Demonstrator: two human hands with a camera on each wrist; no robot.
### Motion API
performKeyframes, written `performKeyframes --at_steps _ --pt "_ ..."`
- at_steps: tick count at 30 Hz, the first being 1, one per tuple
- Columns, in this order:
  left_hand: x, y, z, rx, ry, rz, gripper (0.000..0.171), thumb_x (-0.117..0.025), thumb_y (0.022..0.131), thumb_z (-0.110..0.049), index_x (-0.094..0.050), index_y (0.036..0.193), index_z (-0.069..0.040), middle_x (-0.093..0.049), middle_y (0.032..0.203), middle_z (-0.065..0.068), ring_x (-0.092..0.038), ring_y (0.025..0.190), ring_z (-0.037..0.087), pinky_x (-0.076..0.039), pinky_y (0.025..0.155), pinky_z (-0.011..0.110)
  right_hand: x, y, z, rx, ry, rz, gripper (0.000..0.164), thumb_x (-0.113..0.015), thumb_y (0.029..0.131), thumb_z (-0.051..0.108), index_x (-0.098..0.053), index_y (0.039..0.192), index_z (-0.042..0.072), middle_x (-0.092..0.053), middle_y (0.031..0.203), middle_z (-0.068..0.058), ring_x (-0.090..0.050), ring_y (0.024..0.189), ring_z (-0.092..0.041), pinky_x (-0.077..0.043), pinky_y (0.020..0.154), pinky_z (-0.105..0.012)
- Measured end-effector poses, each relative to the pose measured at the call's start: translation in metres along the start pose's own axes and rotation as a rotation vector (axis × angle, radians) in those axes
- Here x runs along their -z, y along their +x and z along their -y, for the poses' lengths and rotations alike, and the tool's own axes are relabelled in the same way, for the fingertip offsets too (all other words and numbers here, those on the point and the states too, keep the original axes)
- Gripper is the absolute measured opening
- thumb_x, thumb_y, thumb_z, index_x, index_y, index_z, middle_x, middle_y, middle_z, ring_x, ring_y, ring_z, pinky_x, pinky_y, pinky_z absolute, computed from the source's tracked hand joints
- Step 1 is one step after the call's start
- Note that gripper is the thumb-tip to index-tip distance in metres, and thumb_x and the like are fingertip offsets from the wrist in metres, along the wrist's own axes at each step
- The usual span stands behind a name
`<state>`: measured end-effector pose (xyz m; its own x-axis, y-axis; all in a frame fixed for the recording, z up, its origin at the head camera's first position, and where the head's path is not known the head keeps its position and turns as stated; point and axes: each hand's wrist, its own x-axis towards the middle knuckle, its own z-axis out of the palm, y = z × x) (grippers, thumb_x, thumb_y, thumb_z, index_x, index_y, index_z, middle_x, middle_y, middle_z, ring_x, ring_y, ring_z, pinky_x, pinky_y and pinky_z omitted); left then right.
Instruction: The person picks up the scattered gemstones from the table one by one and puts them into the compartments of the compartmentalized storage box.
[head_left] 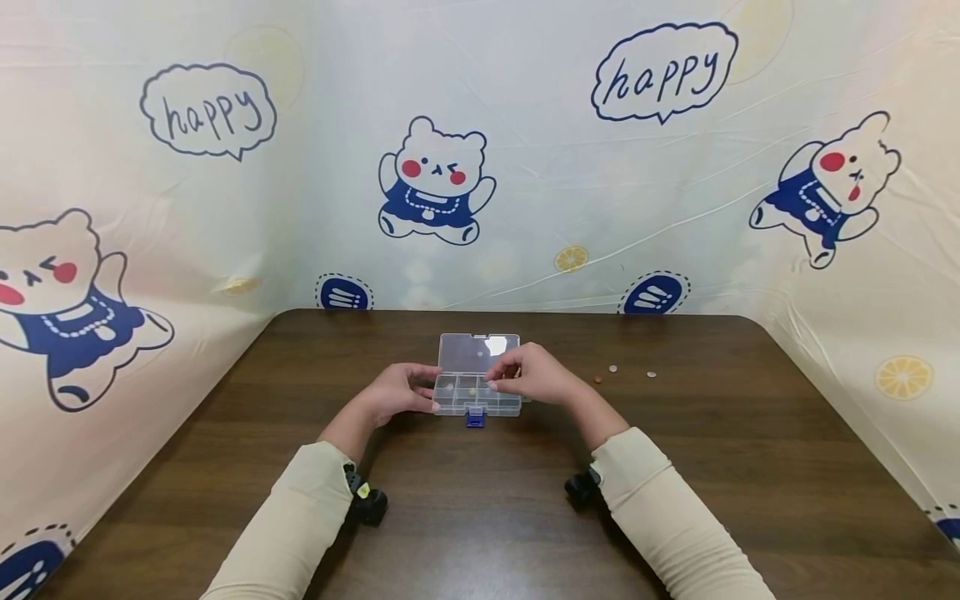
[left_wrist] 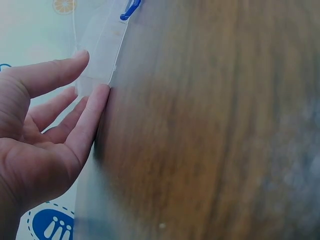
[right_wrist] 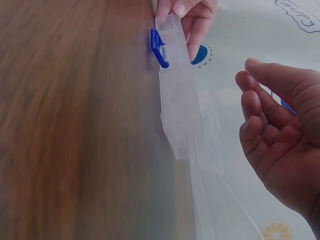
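A clear plastic compartment box (head_left: pixel 459 409) stands on the table with its lid (head_left: pixel 459 353) raised at the back and its blue latch (head_left: pixel 476 418) hanging at the front. At its left end my left hand (head_left: pixel 399 392) holds it, thumb at the front corner and fingers farther back; the left wrist view shows these fingertips against the wall. Over the right-hand compartments is my right hand (head_left: pixel 534 375), thumb and index fingertips together. Whether a small piece is between them cannot be made out. A whitish piece (head_left: pixel 450 387) and a yellowish piece (head_left: pixel 472 391) lie in separate compartments.
Right of the box, a reddish-brown piece (head_left: pixel 597 380) and two pale pieces, one nearer (head_left: pixel 612 368) and one farther right (head_left: pixel 652 374), lie on the brown wooden table (head_left: pixel 480 517). A printed cloth (head_left: pixel 525 167) surrounds the table's back and sides.
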<state>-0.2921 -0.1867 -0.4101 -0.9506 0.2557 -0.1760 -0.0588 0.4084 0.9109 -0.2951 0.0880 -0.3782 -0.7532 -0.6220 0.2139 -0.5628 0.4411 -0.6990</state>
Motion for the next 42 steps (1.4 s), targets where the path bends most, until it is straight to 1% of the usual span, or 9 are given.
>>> performKeyframes --at_steps 9,16,21,26,33,42 --pt "0.0 0.001 0.001 0.0 0.007 -0.002 0.066 -0.081 0.074 0.004 -0.057 0.135 -0.004 -0.055 0.133 0.019 -0.064 0.099 0.026 -0.056 0.083 0.035 -0.008 0.013 0.005 -0.007 -0.003 0.028 0.005 -0.074 0.087 0.009 -0.075 0.091 0.006 -0.067 0.08 0.004 -0.057 0.075 -0.015 -0.052 0.069 -0.027" --pt "-0.001 0.001 0.0 -0.002 0.012 -0.003 0.065 -0.081 0.074 0.003 -0.057 0.134 -0.004 -0.055 0.134 0.019 -0.064 0.101 0.026 -0.056 0.083 0.035 -0.015 0.023 0.004 0.006 0.015 0.05 0.008 -0.074 0.087 0.007 -0.075 0.093 0.004 -0.067 0.08 0.004 -0.058 0.075 -0.015 -0.053 0.069 -0.026" --pt "-0.001 0.0 -0.002 -0.007 0.011 -0.002 0.065 -0.081 0.074 0.004 -0.057 0.134 -0.004 -0.055 0.134 0.019 -0.064 0.102 0.026 -0.056 0.084 0.035 -0.018 0.029 0.007 0.003 0.006 0.048 0.007 -0.074 0.087 0.007 -0.076 0.093 0.005 -0.067 0.08 0.004 -0.058 0.074 -0.014 -0.052 0.068 -0.025" --pt "-0.001 0.001 -0.003 -0.01 0.009 0.006 0.066 -0.081 0.074 0.003 -0.056 0.135 -0.003 -0.055 0.135 0.019 -0.064 0.103 0.027 -0.056 0.084 0.035 -0.021 0.034 0.011 0.002 0.008 0.045 0.009 -0.074 0.086 0.006 -0.075 0.094 0.002 -0.068 0.079 0.003 -0.058 0.073 -0.014 -0.052 0.067 -0.025" --pt "0.001 0.002 -0.002 -0.013 0.011 0.016 0.065 -0.081 0.075 0.002 -0.056 0.135 -0.003 -0.054 0.136 0.019 -0.063 0.106 0.027 -0.056 0.085 0.036 -0.028 0.042 0.013 -0.038 0.014 0.042 0.008 -0.073 0.087 0.008 -0.075 0.095 0.005 -0.068 0.082 0.003 -0.058 0.075 -0.013 -0.052 0.07 -0.023" --pt "0.002 -0.001 -0.002 0.0 0.015 0.018 0.065 -0.08 0.076 0.001 -0.056 0.135 -0.004 -0.053 0.136 0.019 -0.062 0.108 0.029 -0.055 0.085 0.035 -0.042 0.049 0.01 -0.058 0.037 0.047 0.008 -0.074 0.087 0.009 -0.076 0.094 0.007 -0.07 0.084 0.003 -0.059 0.076 -0.013 -0.053 0.074 -0.022"
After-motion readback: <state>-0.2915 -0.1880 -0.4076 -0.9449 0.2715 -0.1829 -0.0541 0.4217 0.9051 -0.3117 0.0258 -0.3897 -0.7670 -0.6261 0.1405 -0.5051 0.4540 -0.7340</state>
